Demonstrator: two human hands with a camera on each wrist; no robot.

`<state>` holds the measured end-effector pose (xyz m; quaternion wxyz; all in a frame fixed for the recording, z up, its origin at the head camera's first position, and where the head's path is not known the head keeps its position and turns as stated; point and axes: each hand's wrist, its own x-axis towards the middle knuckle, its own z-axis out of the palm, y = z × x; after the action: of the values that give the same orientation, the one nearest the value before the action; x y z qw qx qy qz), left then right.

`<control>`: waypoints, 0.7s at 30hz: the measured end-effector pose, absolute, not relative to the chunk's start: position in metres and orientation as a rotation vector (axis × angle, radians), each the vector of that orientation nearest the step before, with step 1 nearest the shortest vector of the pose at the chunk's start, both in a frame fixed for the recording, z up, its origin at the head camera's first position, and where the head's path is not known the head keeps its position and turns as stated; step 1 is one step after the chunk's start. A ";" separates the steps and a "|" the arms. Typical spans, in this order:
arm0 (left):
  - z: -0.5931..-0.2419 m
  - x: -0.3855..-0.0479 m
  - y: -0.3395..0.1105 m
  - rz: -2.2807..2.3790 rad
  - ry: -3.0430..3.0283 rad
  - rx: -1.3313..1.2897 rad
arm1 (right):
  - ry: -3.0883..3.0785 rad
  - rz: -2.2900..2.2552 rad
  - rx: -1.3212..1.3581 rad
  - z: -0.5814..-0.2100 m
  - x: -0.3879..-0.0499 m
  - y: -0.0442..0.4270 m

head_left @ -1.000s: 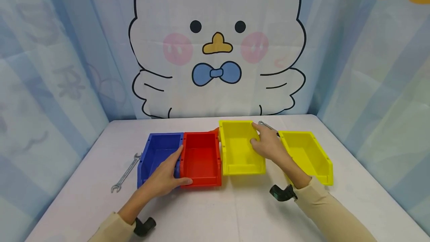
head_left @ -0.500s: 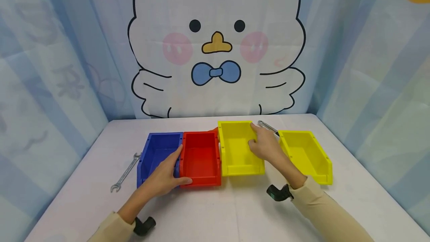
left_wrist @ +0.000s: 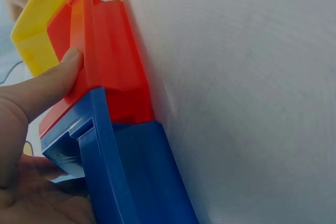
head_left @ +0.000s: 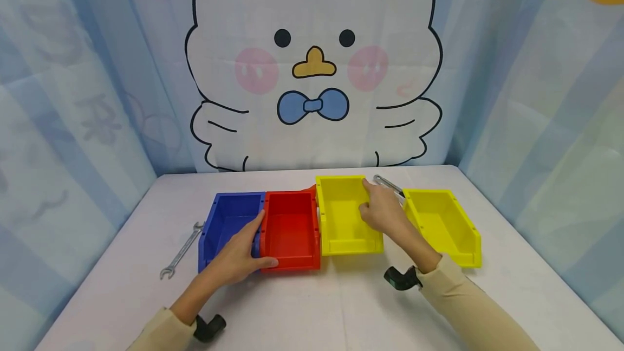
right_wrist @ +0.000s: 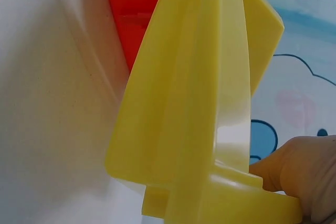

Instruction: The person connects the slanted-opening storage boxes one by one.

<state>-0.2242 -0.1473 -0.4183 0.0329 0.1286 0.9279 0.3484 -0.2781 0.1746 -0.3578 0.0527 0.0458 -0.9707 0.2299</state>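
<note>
Head view: right hand [head_left: 385,211] grips yellow bin [head_left: 342,215], left hand [head_left: 235,256] red bin [head_left: 291,232]; long axes, low fronts toward camera.

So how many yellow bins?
2: the middle yellow bin, held by the right hand beside the red bin, and the far-right yellow bin. No others show; a hidden one can't be ruled out.

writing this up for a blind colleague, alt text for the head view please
A person's right grip holds a yellow bin beside a red bin, while the left grip rests where the red bin meets a blue bin. A second yellow bin stands at right; a wrench lies at left on the white table.
</note>
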 end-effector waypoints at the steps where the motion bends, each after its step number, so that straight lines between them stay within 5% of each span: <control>1: -0.419 -0.224 -0.147 1.073 2.855 0.399 | -2.952 0.699 0.136 -0.358 -0.278 0.175; 14: -0.420 -0.225 -0.148 1.085 2.855 0.417 | -2.739 0.665 0.200 -0.362 -0.275 0.170; 21: -0.420 -0.226 -0.148 1.089 2.853 0.416 | -2.573 1.119 0.467 -0.361 -0.278 0.152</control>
<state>-0.2257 -0.1483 -0.4204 0.0297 0.1348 0.9253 0.3532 -0.2782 0.1525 -0.3615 0.1479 0.1622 -0.8947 0.3891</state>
